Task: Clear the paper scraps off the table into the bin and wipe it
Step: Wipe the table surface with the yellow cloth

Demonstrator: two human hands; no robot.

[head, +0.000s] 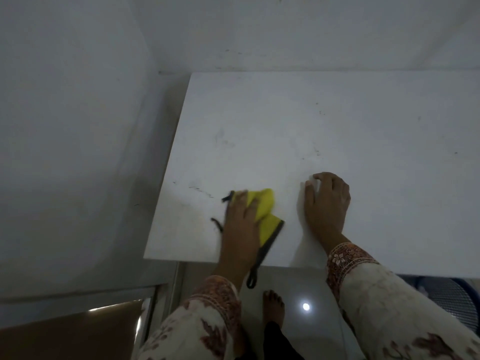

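A white table fills the middle of the view. My left hand lies palm down on a bunched yellow cloth with black trim near the table's front left; the hand is motion-blurred. A black loop of the cloth hangs over the front edge. Just to the right, my right hand rests palm down on the table, fingertips bent onto the surface. I cannot tell whether a small white scrap lies at its fingertips. Part of a blue mesh bin shows under the table's front right.
Dark smudges mark the tabletop left of the cloth, and small specks dot it farther back. White walls close in behind and to the left. My bare foot stands on glossy floor below the edge. A brown panel is at lower left.
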